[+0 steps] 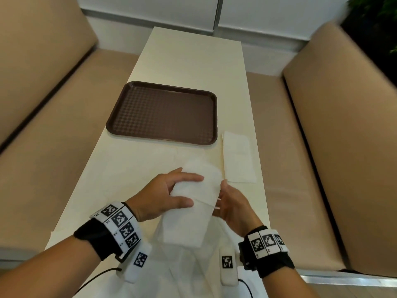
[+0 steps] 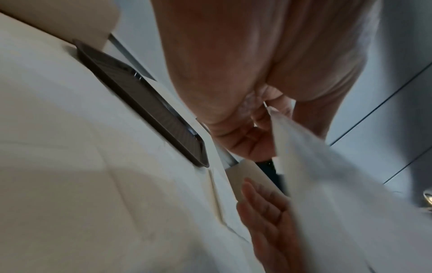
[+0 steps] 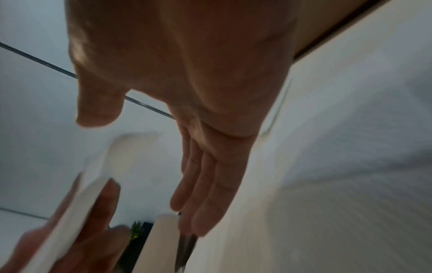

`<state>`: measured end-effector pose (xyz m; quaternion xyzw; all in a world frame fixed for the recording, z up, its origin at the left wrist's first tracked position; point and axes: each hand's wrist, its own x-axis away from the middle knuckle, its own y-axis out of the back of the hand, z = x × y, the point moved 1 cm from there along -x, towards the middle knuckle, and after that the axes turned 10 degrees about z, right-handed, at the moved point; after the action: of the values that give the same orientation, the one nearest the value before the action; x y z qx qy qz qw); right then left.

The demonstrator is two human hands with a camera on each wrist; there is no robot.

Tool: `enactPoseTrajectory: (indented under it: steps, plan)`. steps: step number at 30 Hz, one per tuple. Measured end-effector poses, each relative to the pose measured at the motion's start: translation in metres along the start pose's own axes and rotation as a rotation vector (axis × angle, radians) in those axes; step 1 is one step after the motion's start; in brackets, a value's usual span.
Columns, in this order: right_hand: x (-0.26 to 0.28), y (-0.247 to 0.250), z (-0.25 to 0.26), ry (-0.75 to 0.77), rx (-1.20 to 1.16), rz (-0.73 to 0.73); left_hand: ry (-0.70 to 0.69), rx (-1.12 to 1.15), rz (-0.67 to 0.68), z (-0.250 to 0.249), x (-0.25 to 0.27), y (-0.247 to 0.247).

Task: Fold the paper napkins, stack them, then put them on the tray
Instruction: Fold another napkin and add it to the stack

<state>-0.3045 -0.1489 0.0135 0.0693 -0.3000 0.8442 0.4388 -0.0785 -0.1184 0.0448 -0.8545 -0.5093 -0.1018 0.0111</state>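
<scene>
**White napkin held over the table**

White paper, soft and a little textured: the napkin [image 1: 193, 203] is lifted above the table [image 1: 193, 61], near its close edge. It is partly folded, its upper part bent over into a rounded flap, its lower part hanging down as a flat sheet. The left hand [image 1: 163, 196] grips it, thumb on the front and the other fingers around the back of the fold. The right hand [image 1: 232, 207] is beside the napkin's right edge with its fingers [image 3: 210, 184] straight and together; whether they touch the paper I cannot tell. A second napkin [image 1: 238, 158], folded into a long rectangle, lies flat on the table just beside the right end of the brown tray [image 1: 163, 115]. More white sheets lie spread on the table under the hands.
</scene>
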Motion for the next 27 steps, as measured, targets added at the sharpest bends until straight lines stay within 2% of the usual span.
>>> enactPoseTrajectory:
  steps: [3,7,12,18,22,27]
  plan:
    - [0.005,-0.012,-0.009,-0.012,0.047,0.031,-0.044,0.097,-0.029,-0.001,-0.006,-0.005]
    - [0.001,-0.013,-0.001,0.028,0.055,-0.09,-0.049,0.191,-0.03,0.005,-0.013,-0.012]
    - [-0.003,-0.004,0.007,0.059,0.179,-0.169,-0.045,0.051,-0.104,0.01,-0.023,-0.018]
    - [-0.019,0.036,0.041,0.013,0.445,-0.317,0.106,-0.172,-0.148,0.022,-0.016,-0.007]
    - [-0.04,0.084,0.069,-0.022,0.476,-0.421,0.234,-0.24,-0.175,0.045,0.014,0.006]
    - [-0.075,0.126,0.082,-0.065,0.456,-0.464,0.409,-0.218,-0.173,0.071,0.053,0.009]
